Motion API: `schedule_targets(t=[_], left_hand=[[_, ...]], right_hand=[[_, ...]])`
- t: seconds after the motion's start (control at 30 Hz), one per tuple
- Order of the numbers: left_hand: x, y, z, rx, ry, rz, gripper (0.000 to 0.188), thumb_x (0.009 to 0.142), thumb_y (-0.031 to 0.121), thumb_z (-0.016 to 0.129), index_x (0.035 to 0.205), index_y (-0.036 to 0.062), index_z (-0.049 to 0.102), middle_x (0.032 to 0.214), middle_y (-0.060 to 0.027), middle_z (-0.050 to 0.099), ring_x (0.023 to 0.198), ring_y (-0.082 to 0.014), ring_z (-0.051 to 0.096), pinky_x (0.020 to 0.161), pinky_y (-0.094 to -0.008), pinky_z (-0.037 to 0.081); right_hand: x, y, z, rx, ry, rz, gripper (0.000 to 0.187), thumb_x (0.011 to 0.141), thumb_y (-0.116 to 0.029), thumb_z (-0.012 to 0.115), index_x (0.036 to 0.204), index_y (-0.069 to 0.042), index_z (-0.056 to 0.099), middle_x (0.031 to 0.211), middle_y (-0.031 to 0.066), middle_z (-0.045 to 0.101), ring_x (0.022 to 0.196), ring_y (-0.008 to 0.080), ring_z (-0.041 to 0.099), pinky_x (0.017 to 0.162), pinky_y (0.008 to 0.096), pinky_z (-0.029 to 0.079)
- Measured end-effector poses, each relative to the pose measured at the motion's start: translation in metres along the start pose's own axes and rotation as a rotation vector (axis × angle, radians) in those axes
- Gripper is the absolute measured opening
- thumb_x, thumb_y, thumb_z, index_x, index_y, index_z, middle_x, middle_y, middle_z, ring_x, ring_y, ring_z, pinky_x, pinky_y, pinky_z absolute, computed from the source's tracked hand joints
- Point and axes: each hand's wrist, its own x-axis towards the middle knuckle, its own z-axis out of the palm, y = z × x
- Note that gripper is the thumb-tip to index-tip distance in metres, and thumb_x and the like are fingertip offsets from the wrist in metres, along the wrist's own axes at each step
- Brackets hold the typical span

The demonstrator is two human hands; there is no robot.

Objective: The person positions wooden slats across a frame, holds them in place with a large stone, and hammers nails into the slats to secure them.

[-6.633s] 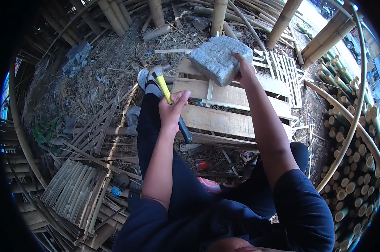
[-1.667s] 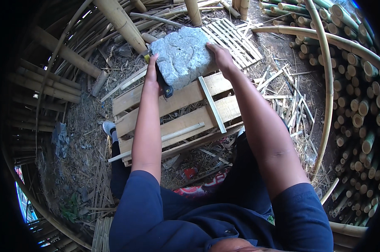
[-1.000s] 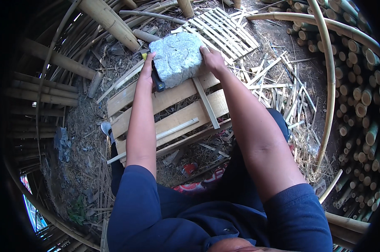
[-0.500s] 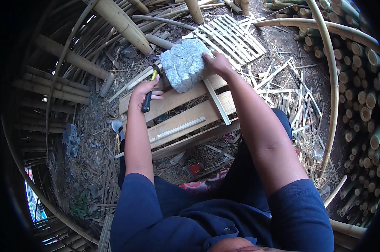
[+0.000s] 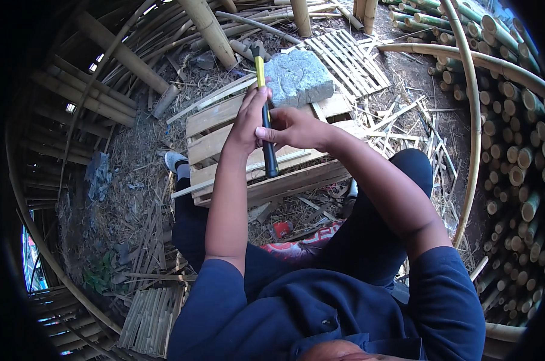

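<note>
A hammer (image 5: 270, 157) with a yellow and black handle stands nearly upright in the picture, its head at the far end. My left hand (image 5: 248, 119) is closed on the upper part of the handle. From the other side my right hand (image 5: 298, 127) grips the handle a little lower, its thumb across it; its other fingers are partly hidden. Just beyond both hands, a rough grey stone block (image 5: 301, 79) rests on the far right part of a low slatted wooden bench (image 5: 209, 147). A thin wooden strip (image 5: 295, 157) lies on the near slats.
Behind the block a slatted bamboo panel (image 5: 349, 60) lies on the ground. Split bamboo scraps (image 5: 399, 129) litter the right side, with stacked bamboo poles (image 5: 516, 174) farther right. Thick bamboo posts (image 5: 207, 33) stand at the back. A red object (image 5: 281, 229) lies under the near edge.
My right hand has left the stone block and come to the hammer handle. The hammer, in my left hand, has swung upright and moved right. The block now rests on the bench.
</note>
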Motion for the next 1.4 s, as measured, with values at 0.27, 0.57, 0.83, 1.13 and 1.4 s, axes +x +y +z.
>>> schedule_targets(t=[0.27, 0.57, 0.83, 1.13, 1.4], left_hand=[[-0.008, 0.010, -0.002, 0.412, -0.202, 0.094, 0.052, 0.105, 0.034, 0.057, 0.149, 0.0095, 0.048, 0.148, -0.0074, 0.046, 0.132, -0.0219, 0.050, 0.110, -0.0363, 0.043], [-0.089, -0.119, -0.071, 1.035, -0.107, 0.160, 0.032, 0.084, 0.019, 0.081, 0.114, 0.0101, 0.075, 0.120, -0.0118, 0.063, 0.116, -0.0326, 0.058, 0.102, -0.0423, 0.046], [-0.052, -0.119, -0.044, 0.917, 0.082, 0.199, 0.066, 0.079, 0.032, 0.085, 0.135, 0.0062, 0.060, 0.131, -0.0153, 0.059, 0.127, -0.0350, 0.055, 0.112, -0.0462, 0.041], [0.064, -0.113, -0.015, 0.975, 0.250, 0.142, 0.133, 0.063, 0.057, 0.091, 0.161, 0.0115, 0.015, 0.167, -0.0252, 0.010, 0.154, -0.0437, 0.018, 0.124, -0.0501, 0.026], [0.093, -0.116, 0.004, 1.255, 0.132, 0.258, 0.114, 0.056, 0.037, 0.099, 0.155, 0.0231, 0.044, 0.166, -0.0178, 0.027, 0.145, -0.0473, 0.037, 0.122, -0.0540, 0.033]], right_hand=[[-0.050, -0.026, -0.046, 0.144, 0.434, 0.057, 0.011, 0.100, -0.012, 0.063, 0.104, -0.008, 0.053, 0.080, -0.0026, 0.050, 0.062, 0.0074, 0.046, 0.058, 0.0262, 0.042], [-0.086, 0.020, -0.101, -0.775, 0.735, 0.426, 0.058, 0.079, -0.051, 0.084, 0.089, 0.005, 0.072, 0.080, 0.0160, 0.071, 0.076, 0.0260, 0.070, 0.074, 0.0408, 0.054], [-0.076, 0.072, -0.072, -0.580, 0.588, 0.589, 0.054, 0.067, -0.034, 0.096, 0.092, 0.006, 0.069, 0.082, 0.0165, 0.072, 0.075, 0.0261, 0.072, 0.070, 0.0403, 0.057], [-0.092, 0.119, -0.054, -0.679, 0.663, 0.501, 0.048, 0.062, -0.025, 0.099, 0.085, 0.002, 0.065, 0.082, 0.0143, 0.072, 0.076, 0.0246, 0.070, 0.072, 0.0384, 0.056], [-0.106, 0.124, -0.053, -0.669, 0.560, 0.397, 0.050, 0.063, -0.022, 0.098, 0.088, 0.000, 0.061, 0.082, 0.0149, 0.068, 0.077, 0.0265, 0.066, 0.072, 0.0398, 0.054]])
